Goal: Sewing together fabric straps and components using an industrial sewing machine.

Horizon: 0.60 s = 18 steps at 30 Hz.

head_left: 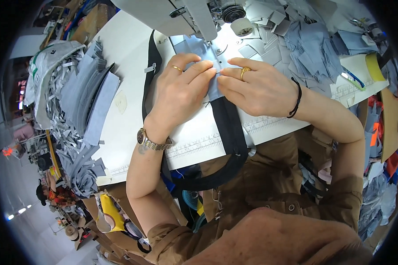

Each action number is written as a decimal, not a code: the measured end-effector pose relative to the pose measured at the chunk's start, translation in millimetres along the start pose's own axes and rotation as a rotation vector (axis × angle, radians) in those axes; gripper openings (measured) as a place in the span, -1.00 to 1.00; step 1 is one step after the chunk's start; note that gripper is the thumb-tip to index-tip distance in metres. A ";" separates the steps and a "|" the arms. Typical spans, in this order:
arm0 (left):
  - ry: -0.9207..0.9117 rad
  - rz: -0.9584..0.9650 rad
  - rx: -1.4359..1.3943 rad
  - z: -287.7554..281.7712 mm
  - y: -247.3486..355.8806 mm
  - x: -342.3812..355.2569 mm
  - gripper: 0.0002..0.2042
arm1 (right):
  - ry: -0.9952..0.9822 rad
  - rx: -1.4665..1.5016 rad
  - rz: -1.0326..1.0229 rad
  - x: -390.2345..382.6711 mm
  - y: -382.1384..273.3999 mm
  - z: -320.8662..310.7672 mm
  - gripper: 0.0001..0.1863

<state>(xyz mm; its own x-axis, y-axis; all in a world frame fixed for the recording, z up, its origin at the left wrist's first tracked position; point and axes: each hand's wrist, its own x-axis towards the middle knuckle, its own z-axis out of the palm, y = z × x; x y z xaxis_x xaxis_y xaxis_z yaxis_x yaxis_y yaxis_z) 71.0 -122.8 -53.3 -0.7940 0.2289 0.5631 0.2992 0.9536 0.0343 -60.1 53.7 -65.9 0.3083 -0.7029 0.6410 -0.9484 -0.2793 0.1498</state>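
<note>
Head view looks down on a white table (132, 53) with both hands meeting at frame centre, just below a sewing machine (185, 15) at the top edge. Left hand (179, 90) lies palm down with fingers stretched toward the right, fingertips pressing a small blue-grey patch (203, 48) flat; it wears a gold ring and a metal watch (152, 141) at the wrist. Right hand (256, 86) lies opposite, fingers pointing left and pinching the same patch at its edge, fingertips of both hands touching at the middle. It also has a gold ring, and a black cord bracelet (296, 99) circles the wrist. Neither hand is clenched; both are flattened onto the cloth.

The patch sits at upper centre, its far end under the machine's needle area, its near end covered by the fingers and overlapping a black strap (230, 128). That strap runs down from under the hands, loops off the table's near edge at lower centre, and climbs back up the left side of the hands toward the machine.

At left, stacked grey fabric strips (90, 97) lie on the table with shredded offcuts beside them. At upper right, a heap of grey cut pieces (311, 48) spreads out, with a thread spool (242, 26) near the machine and a yellow tape roll (375, 66) at the far right. A printed ruler strip (194, 145) runs along the table's near edge.
</note>
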 end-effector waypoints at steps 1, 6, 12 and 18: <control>-0.013 -0.003 -0.002 -0.2 0.5 0.2 -0.71 | 0.009 -0.001 0.004 -0.2 0.0 -0.8 -0.87; -0.024 0.008 0.046 -2.2 3.0 0.9 -0.71 | -0.154 0.046 0.008 -2.8 1.6 -8.2 -0.74; -0.080 0.001 0.050 -7.4 6.9 2.5 -0.74 | -0.152 0.063 0.011 -2.0 1.6 -5.2 -0.74; -0.167 -0.048 0.055 -14.3 11.1 3.1 -0.76 | 0.060 -0.007 -0.011 -0.1 1.7 1.6 -0.91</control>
<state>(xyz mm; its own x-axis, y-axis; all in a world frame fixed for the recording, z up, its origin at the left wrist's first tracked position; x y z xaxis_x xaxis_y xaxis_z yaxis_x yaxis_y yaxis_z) 79.5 -114.2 -39.4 -0.8848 0.2076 0.4172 0.2330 0.9724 0.0104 -61.7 52.3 -66.9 0.3135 -0.6596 0.6831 -0.9457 -0.2819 0.1617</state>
